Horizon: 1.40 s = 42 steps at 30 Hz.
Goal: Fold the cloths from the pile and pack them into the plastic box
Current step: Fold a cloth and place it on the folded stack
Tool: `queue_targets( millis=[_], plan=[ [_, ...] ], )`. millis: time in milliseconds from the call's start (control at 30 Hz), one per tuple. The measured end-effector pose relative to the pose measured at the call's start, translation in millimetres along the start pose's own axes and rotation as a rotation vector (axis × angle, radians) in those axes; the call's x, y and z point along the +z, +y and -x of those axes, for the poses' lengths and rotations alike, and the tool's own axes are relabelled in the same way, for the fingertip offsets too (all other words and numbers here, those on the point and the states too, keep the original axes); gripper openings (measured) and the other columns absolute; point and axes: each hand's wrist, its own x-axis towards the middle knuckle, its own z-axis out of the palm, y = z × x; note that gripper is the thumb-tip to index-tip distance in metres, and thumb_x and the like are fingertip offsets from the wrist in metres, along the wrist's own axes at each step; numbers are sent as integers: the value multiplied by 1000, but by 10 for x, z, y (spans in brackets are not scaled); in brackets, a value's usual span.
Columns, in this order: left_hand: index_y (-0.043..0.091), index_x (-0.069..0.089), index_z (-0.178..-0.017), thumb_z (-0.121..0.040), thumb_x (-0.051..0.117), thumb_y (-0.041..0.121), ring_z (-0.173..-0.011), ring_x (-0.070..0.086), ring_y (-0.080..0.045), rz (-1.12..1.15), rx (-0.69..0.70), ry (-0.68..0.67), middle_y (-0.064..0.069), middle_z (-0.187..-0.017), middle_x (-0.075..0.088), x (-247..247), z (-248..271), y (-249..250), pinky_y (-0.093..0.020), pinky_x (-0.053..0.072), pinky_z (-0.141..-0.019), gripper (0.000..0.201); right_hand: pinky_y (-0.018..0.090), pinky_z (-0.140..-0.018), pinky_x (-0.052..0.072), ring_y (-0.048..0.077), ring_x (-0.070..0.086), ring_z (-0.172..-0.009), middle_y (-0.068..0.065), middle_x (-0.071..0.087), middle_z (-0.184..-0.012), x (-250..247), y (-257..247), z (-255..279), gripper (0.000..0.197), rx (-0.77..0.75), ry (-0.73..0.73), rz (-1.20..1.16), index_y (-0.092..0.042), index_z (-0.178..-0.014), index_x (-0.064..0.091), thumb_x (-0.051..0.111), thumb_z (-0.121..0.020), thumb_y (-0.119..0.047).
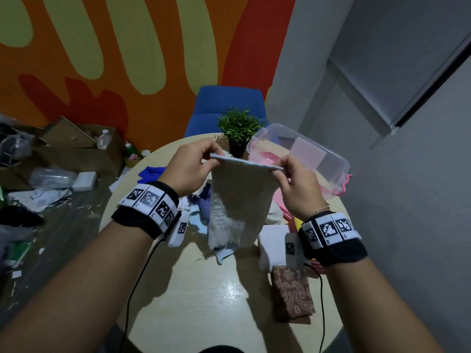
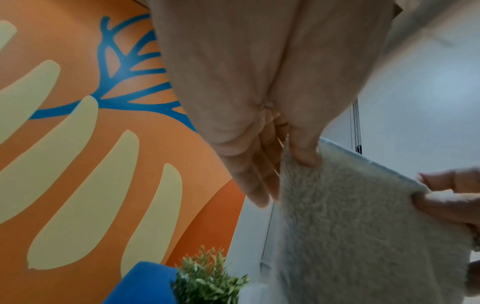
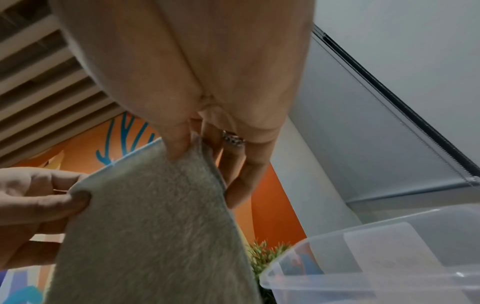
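Both hands, left and right, are pinching the cloth's top corners beside the box; it is looking light and limp.

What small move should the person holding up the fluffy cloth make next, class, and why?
Probably lower the grey cloth onto the table to fold it: the left hand and right hand pinch its top corners, it hangs unfolded, and the plastic box waits behind.

Grey fuzzy cloth hangs lifted above the pile (mixed blue, white, purple pieces); clear plastic box sits tilted, far right on the table
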Motion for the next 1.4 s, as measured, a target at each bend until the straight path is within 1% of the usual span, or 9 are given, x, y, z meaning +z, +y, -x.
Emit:
queue_targets(
  millis=[200,433,667,767,867,1000,1100,1233,1400],
  plan=[
    [15,63,-96,-93,63,-1,-79,64,4,242,1,16,12,-89,68,-176,85,210,-13,48,-68,17,23,-80,54,8,69,-88,-7,72,-96,-164,-215,67,25,-56,58,-249,-25,-105,65,61,-94,-3],
    [30,78,-92,-90,72,22,-76,67,-4,-17,-220,-872,12,-82,75,290,695,-506,-26,54,-72,11,37,-76,60,11,70,-71,-6,72,-72,361,385,721,15,221,-740,58,-21,-81,72,67,-83,-8],
    [28,75,-94,-89,72,27,-63,56,0,30,-400,-1233,16,-68,65,994,1333,-900,-14,46,-64,6,19,-64,54,-4,60,-60,-25,63,-58,884,797,1407,12,383,-1167,99,-26,-81,71,70,-79,-14],
    [22,73,-94,-91,69,23,-69,65,-12,108,-522,-1120,1,-76,70,1073,1401,-1077,-25,55,-67,5,27,-73,58,5,65,-71,-12,70,-77,967,986,1413,11,410,-1027,142,-29,-78,67,69,-80,-17],
    [14,69,-88,-92,65,15,-61,67,-24,114,-617,-791,-15,-70,70,1165,1398,-1268,-38,58,-65,6,23,-77,49,11,63,-84,-6,69,-89,1015,1084,1269,7,400,-798,210,-27,-91,69,67,-85,-23],
    [17,69,-77,-90,65,10,-53,65,-19,16,-568,-509,-8,-62,68,1258,1185,-1321,-29,53,-58,15,23,-73,40,15,61,-83,-1,69,-87,1129,1168,1029,5,398,-589,222,-23,-91,70,67,-87,-25],
    [20,67,-76,-88,66,13,-69,67,-20,-62,-521,-422,-6,-73,72,1312,996,-1293,-26,46,-62,14,25,-74,42,20,64,-89,1,70,-92,1213,1216,837,10,395,-503,250,-19,-97,70,66,-89,-23],
    [16,62,-110,-87,71,13,-97,61,-24,-131,-493,-321,2,-104,58,1415,961,-1323,-27,42,-79,25,30,-89,47,23,63,-102,4,69,-108,1292,1266,743,30,416,-407,262,-14,-119,63,66,-89,-20],
    [15,46,-108,-89,68,23,-98,59,-29,-241,-575,-428,-8,-105,57,1601,1214,-1418,-30,37,-74,30,26,-82,51,13,63,-85,-4,69,-92,1376,1250,1124,8,365,-640,202,-24,-89,70,71,-82,-23]
  ],
)
